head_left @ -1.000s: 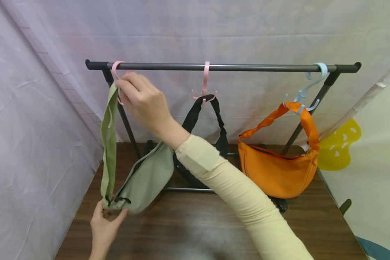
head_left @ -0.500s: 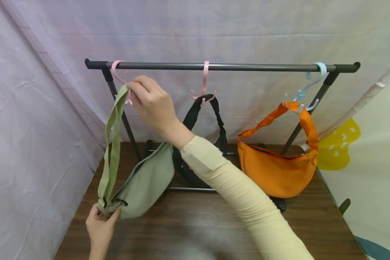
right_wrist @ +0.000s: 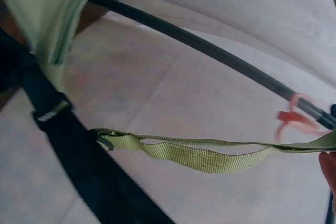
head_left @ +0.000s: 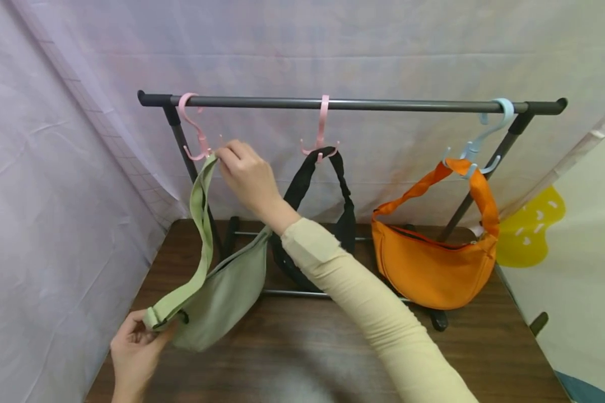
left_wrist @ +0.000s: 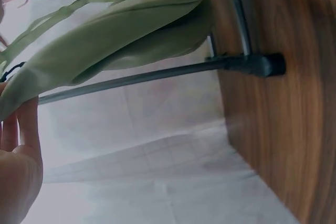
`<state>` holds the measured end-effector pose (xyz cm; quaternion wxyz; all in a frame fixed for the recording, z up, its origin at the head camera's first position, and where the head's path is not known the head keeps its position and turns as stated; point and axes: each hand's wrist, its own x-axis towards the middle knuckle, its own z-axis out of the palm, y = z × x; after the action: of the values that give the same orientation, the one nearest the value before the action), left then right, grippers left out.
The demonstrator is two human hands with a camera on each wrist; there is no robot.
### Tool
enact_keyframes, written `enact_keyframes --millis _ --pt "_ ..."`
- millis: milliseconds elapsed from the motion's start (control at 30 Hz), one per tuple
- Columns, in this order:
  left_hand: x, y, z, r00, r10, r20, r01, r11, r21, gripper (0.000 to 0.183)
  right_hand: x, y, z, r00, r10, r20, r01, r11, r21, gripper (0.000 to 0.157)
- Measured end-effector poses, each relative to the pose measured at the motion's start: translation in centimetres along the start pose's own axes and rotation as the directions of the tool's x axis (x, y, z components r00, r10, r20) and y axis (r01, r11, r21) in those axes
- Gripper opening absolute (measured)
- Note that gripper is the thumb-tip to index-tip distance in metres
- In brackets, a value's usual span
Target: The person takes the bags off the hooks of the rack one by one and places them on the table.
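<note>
A sage-green bag (head_left: 227, 296) hangs tilted between my two hands. At the top of its lighter green strap (head_left: 200, 207), my right hand (head_left: 249, 176) pinches the webbing, just beside the lower prongs of the left pink hook (head_left: 201, 144). Whether the strap touches a prong I cannot tell. My left hand (head_left: 136, 347) holds the bag's lower left end, where the strap meets a buckle. In the left wrist view, fingers (left_wrist: 26, 124) lie under the green bag (left_wrist: 121, 40). The right wrist view shows the strap (right_wrist: 210, 158) stretched toward my fingertips (right_wrist: 328, 169) at the right edge.
A dark rail (head_left: 262, 103) spans the stand. From its middle pink hook (head_left: 322, 126) hangs a black bag (head_left: 297, 268), partly behind my right arm. An orange bag (head_left: 433, 263) hangs from a light-blue hook (head_left: 476, 143) at right. Below is a brown wooden tabletop (head_left: 262, 358).
My right hand has moved down and right with the strap, away from the rail. My left hand has shifted down and left with the bag's end. The left pink hook has come into fuller view.
</note>
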<state>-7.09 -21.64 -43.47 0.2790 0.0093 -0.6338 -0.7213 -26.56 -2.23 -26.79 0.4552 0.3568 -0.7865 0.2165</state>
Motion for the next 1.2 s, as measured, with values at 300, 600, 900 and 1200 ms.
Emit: enact_keyframes --millis 300,600,900,1200 --pt "0.8 -1.7 -2.6 0.956 0.238 0.170 -0.186 0.944 -0.274 0.033 -2.9 0.4 2.5 0.989 0.114 0.091 -0.115 0.993 -0.004 0.014" --pt "0.6 1.8 -0.7 0.952 0.249 0.181 -0.170 0.916 -0.364 0.046 -6.1 0.0 4.4 0.946 0.194 0.261 -0.205 0.979 0.017 0.014" --pt "0.8 1.6 -0.9 0.967 0.244 0.069 -0.187 0.872 -0.452 0.045 -10.5 -0.6 3.2 0.912 0.290 0.289 -0.347 0.922 0.172 0.015" --pt "1.0 3.1 -1.6 0.961 0.271 -0.054 -0.270 0.877 -0.397 0.043 -18.7 -1.7 3.2 0.771 0.504 0.391 -0.635 0.660 0.402 0.021"
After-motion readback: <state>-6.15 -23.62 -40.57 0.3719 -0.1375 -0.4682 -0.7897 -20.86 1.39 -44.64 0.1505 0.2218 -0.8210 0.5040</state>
